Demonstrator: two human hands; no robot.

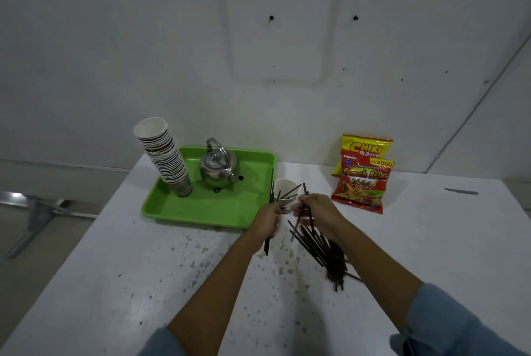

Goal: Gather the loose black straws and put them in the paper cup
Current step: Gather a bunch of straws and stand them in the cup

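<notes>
A white paper cup (283, 186) stands on the table just right of the green tray, with a few black straws leaning in it. My left hand (268, 220) is closed around a small bundle of black straws held nearly upright, right in front of the cup. My right hand (313, 210) pinches a couple of black straws beside the cup's right side. A heap of loose black straws (324, 252) lies on the table under my right forearm, partly hidden by it.
A green tray (184, 212) at left carries a leaning stack of paper cups (165, 157) and a metal kettle (218, 168). Two snack bags (362, 180) stand against the wall at right. The white table (115, 283) is speckled with stains.
</notes>
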